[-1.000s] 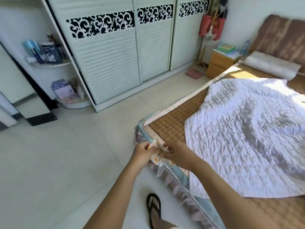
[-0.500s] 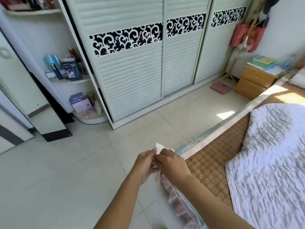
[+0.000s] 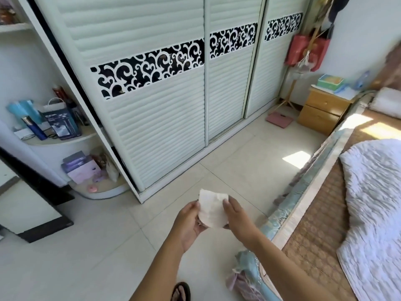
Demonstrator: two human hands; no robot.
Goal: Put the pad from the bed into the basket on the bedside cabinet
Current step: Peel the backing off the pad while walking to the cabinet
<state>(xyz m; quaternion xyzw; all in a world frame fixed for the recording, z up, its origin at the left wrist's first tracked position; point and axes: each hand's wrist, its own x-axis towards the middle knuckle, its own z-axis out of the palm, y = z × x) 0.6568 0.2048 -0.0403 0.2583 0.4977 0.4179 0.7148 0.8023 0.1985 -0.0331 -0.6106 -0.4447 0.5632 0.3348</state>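
Note:
A small white folded pad [image 3: 211, 208] is held up over the floor, to the left of the bed's foot corner. My left hand [image 3: 187, 222] grips its left edge and my right hand [image 3: 235, 216] grips its right edge. The green basket [image 3: 330, 81] stands on top of the wooden bedside cabinet [image 3: 321, 112] far off at the upper right, beside the head of the bed [image 3: 308, 213]. A bamboo mat and a white quilt [image 3: 375, 203] cover the bed.
A white sliding-door wardrobe [image 3: 173, 109] fills the far wall, with open corner shelves [image 3: 58, 135] of boxes and bottles at its left. A pink scale [image 3: 279, 119] lies on the tiled floor near the cabinet. Red bags [image 3: 303, 51] hang on a stand. My sandalled foot [image 3: 181, 291] shows below.
The pad has come off the bed's corner and risen over the floor in both hands, now turned with its white side showing. My view has swung left and toward the wardrobe.

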